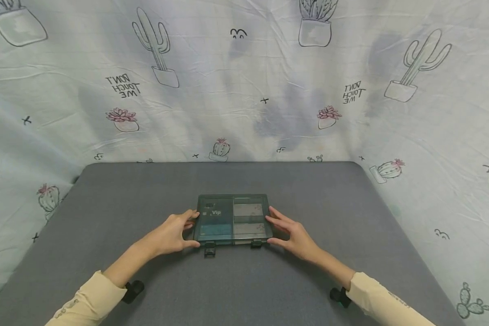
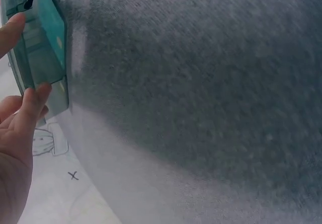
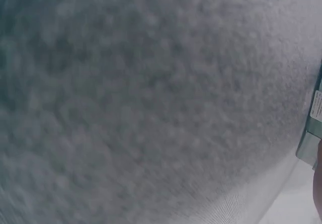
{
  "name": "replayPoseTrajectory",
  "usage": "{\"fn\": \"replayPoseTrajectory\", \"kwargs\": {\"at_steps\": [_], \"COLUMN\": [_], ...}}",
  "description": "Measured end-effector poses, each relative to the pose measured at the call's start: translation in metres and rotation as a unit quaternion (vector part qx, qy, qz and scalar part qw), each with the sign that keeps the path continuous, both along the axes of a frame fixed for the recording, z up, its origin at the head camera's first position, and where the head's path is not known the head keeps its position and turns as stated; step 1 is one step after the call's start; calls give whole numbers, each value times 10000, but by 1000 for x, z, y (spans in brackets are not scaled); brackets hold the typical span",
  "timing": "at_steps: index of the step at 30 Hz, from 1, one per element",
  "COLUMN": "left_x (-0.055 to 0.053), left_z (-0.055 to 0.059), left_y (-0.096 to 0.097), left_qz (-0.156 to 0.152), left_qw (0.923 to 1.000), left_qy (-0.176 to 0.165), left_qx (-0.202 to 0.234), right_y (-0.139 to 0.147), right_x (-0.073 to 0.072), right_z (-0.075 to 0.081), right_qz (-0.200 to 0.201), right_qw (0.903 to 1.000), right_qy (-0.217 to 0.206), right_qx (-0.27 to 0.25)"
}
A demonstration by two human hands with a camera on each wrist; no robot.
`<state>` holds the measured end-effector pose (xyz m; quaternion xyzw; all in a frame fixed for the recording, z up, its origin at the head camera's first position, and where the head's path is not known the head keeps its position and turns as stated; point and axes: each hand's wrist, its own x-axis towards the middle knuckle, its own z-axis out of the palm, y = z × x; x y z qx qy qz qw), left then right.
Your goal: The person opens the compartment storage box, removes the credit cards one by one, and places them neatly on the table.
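Observation:
A flat, see-through green plastic storage case (image 1: 216, 203) lies with its lid down over the grey table. Inside are a teal piece at the left and pale pieces in two compartments at the right. Along its front edge, the left latch (image 1: 209, 250) hangs outward, while the right latch (image 1: 256, 243) sits close to the rim. My left hand (image 1: 173, 233) holds the left side, thumb at the front corner and fingers farther back. Opposite it, my right hand (image 1: 295, 235) holds the right side the same way. In the right wrist view, only a sliver of the case (image 3: 310, 128) shows.
The grey table (image 1: 236, 290) stretches out around the case. Behind it and at both sides hangs a pale cloth (image 1: 244, 90) printed with cacti. Dark devices are strapped at the left wrist (image 1: 133, 291) and right wrist (image 1: 340, 296).

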<state>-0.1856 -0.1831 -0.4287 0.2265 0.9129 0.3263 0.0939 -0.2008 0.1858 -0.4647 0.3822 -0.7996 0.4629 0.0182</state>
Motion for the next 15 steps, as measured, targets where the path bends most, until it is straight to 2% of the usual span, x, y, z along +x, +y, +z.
{"fn": "replayPoseTrajectory", "kwargs": {"at_steps": [8, 15], "left_x": [3, 4], "left_z": [-2, -7], "left_y": [0, 0], "left_qz": [107, -5], "left_qw": [9998, 9994], "left_qy": [96, -9], "left_qx": [127, 354], "right_y": [2, 7], "right_x": [-11, -16], "right_z": [0, 2], "right_qz": [-74, 276], "right_qw": [9929, 9891], "right_qy": [999, 1240], "right_qx": [634, 738]}}
